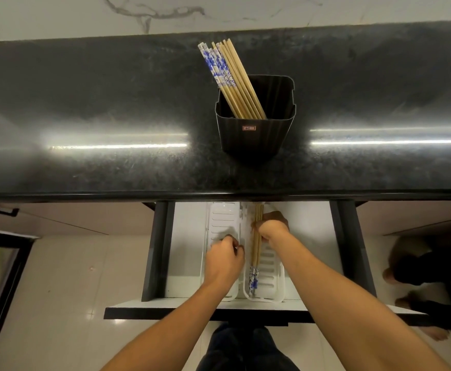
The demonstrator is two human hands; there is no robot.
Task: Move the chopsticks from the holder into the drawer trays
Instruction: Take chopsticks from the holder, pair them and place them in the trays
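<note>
In the right tray (271, 274), the right hand (271, 228) clasps chopsticks (256, 247) in its grip.

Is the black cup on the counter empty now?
No. The black holder still has a bunch of chopsticks sticking out, leaning left.

Black ribbed holder (255, 135) stands upright on the dark countertop, mid-width, nearer its front edge. Bundle of chopsticks (231, 79) inside, leaning to back-left: some plain bamboo, some w/ blue-white patterned tops. Drawer (307, 250) open below; 2 white slotted trays side by side. Left tray (223, 218) bare where visible. Right tray (270, 274) holds several chopsticks in tray (255, 253) lengthwise, patterned ends toward drawer front.
</note>
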